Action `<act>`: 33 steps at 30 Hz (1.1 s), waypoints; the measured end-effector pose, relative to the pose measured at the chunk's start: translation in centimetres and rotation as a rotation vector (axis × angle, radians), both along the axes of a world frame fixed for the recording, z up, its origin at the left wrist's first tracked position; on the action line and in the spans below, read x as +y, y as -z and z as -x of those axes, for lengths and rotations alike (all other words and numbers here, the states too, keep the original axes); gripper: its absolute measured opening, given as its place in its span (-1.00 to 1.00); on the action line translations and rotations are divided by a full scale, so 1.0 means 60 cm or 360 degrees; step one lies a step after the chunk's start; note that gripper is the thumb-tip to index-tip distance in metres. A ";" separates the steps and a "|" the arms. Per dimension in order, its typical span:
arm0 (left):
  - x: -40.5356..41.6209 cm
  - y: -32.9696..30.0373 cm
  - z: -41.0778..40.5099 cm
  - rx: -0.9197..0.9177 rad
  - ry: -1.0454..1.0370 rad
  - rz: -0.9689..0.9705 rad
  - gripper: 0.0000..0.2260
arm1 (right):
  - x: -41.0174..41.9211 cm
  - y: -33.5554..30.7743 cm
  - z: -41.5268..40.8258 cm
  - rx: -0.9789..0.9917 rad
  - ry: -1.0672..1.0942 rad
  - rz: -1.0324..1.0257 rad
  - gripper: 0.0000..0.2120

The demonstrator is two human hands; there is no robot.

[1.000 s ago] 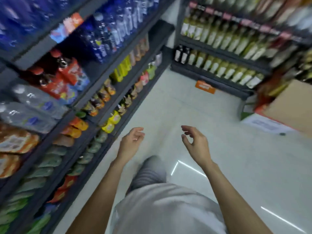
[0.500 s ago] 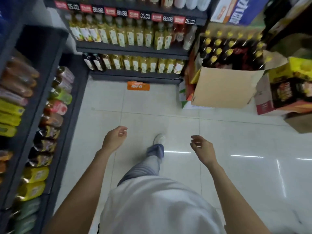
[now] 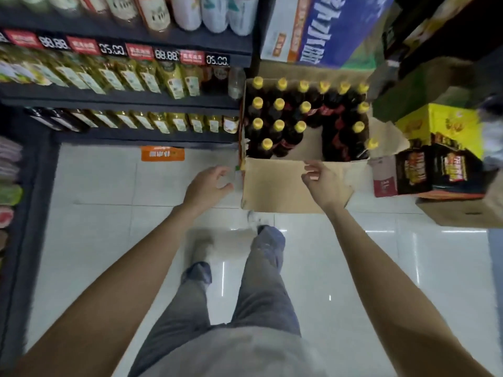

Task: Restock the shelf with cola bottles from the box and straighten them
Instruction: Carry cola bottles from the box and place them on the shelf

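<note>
An open cardboard box [image 3: 275, 186] stands on the floor ahead, its near flap hanging toward me. Inside stand several dark cola bottles [image 3: 277, 123] with yellow caps and red labels; a bare gap shows at the box's front middle. My left hand [image 3: 208, 187] hovers just left of the box's near corner, fingers loosely curled, holding nothing. My right hand [image 3: 325, 186] is over the near flap, fingers apart and empty, its fingertips near the flap's top edge.
A dark shelf unit [image 3: 122, 99] with yellow-labelled bottles stands left of the box. An orange sign [image 3: 162, 153] lies at its foot. Printed cartons [image 3: 435, 159] sit right of the box, a blue-and-white one [image 3: 321, 28] behind it. White tile floor [image 3: 109, 213] lies beneath me.
My view has swung from the left-hand shelves toward the box and I have stepped closer. Both hands have risen and reached forward to the box's near edge.
</note>
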State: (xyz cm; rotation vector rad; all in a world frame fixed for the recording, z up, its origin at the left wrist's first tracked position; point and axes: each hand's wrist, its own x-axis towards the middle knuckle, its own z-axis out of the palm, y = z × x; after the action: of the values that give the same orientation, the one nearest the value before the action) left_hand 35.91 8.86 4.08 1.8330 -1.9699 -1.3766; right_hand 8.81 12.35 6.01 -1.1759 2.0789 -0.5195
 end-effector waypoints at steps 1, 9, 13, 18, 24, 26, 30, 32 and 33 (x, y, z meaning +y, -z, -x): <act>-0.021 0.011 0.034 -0.0050 -0.0028 0.0028 -0.59 | -0.034 0.017 0.028 0.0028 -0.0055 -0.0015 -0.67; -0.103 0.132 0.223 -0.0464 -0.0246 0.0335 -0.48 | -0.208 0.178 0.158 -0.0042 -0.0441 -0.0197 -0.36; -0.115 0.167 0.269 -0.0791 -0.0380 0.0306 -0.42 | -0.241 0.231 0.155 -0.0250 -0.0673 -0.0130 -0.24; -0.129 0.174 0.301 -0.1077 -0.0456 0.0150 -0.37 | -0.253 0.258 0.157 -0.0067 -0.0857 -0.0088 -0.27; -0.137 0.159 0.310 -0.1086 -0.0527 0.0091 -0.40 | -0.221 0.213 0.182 0.0128 -0.0998 0.0092 -0.33; -0.131 0.147 0.311 -0.0981 -0.0603 0.0158 -0.39 | -0.209 0.183 0.194 0.0170 -0.1010 0.0184 -0.31; -0.104 0.093 0.303 -0.0790 -0.0797 0.0365 -0.40 | -0.195 0.114 0.209 0.0206 -0.1052 0.0504 -0.31; -0.087 0.053 0.294 -0.0730 -0.0879 0.0429 -0.39 | -0.190 0.078 0.207 0.0246 -0.1119 0.0589 -0.29; -0.076 0.030 0.290 -0.0692 -0.0927 0.0465 -0.38 | -0.188 0.061 0.206 0.0246 -0.1156 0.0608 -0.29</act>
State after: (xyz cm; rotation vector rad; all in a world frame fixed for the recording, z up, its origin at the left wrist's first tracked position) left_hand 18.51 4.31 2.29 2.4142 -1.4705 -0.5296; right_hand -3.53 1.07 2.37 -2.1188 1.5328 -0.4830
